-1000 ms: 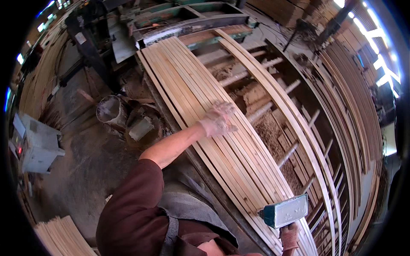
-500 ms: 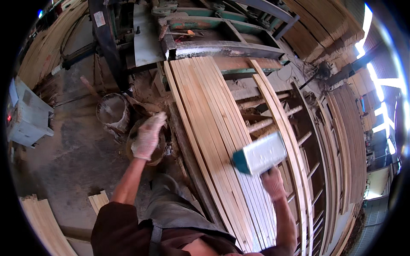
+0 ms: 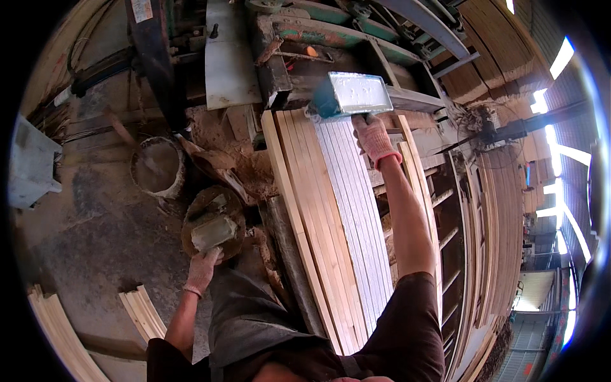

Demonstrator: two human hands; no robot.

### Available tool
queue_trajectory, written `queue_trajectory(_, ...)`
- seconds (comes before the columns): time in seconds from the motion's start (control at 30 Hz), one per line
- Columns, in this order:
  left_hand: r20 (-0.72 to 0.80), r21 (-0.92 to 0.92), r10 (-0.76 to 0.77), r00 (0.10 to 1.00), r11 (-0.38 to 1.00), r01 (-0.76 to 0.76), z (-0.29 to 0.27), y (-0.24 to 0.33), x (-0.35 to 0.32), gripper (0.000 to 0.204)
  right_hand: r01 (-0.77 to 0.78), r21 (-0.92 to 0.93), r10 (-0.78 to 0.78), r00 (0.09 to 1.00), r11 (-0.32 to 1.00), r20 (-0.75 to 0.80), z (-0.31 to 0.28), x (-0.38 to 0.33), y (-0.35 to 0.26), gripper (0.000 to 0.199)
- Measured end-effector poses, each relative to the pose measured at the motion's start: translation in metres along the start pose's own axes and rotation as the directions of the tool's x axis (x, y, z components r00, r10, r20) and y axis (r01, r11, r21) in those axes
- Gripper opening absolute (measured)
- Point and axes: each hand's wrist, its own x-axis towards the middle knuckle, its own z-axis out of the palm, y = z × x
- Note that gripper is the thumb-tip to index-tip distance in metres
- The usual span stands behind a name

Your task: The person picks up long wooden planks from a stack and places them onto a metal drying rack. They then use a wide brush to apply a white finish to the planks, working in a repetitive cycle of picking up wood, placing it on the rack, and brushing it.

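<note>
My right hand [image 3: 375, 137], in a pinkish knit glove, is closed round the handle of a teal glue spreader [image 3: 352, 97], a box-shaped tool with white glue in it. It is over the far end of a row of long narrow wood strips [image 3: 305, 178]. A band of white glue [image 3: 353, 204] covers the right part of the row; the left strips are bare. My gloved left hand [image 3: 202, 270] is low on the left, its fingers closed at the near end of a pale, glue-caked rectangular scoop [image 3: 213, 233]. The scoop is over the mouth of a round bucket [image 3: 191, 219].
A second crusted bucket [image 3: 159, 169] with a stick in it stands beyond the first. A metal machine frame [image 3: 331, 44] crosses the far end. At right are a slatted rack [image 3: 445, 245] and stacked boards [image 3: 499, 210]. A grey cabinet [image 3: 35, 165] is at far left.
My right hand has carried the glue spreader away from me to the far end, and the white band now runs along the strips. My left hand has come nearer and taken hold of the scoop.
</note>
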Motion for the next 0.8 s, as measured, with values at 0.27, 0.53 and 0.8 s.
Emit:
queue_trajectory(0.27,0.342,0.575,0.093,0.935,0.767,-0.286,-0.011,-0.045,-0.003,0.052,-0.042,0.101,0.044,0.999,0.994,-0.016,0.009,-0.04,-0.007,0.037)
queue_trajectory(0.53,0.244,0.196,-0.061,0.968,0.98,0.012,0.035,-0.08,-0.071,0.064,-0.055,-0.266,0.043,0.998,0.962,-0.052,-0.027,-0.304,0.113,0.042)
queue_trajectory(0.8,0.28,0.595,-0.135,0.95,0.801,-0.061,0.06,-0.169,-0.104,0.06,-0.448,-0.229,0.445,0.893,0.864,-0.066,-0.061,-0.711,0.19,0.037)
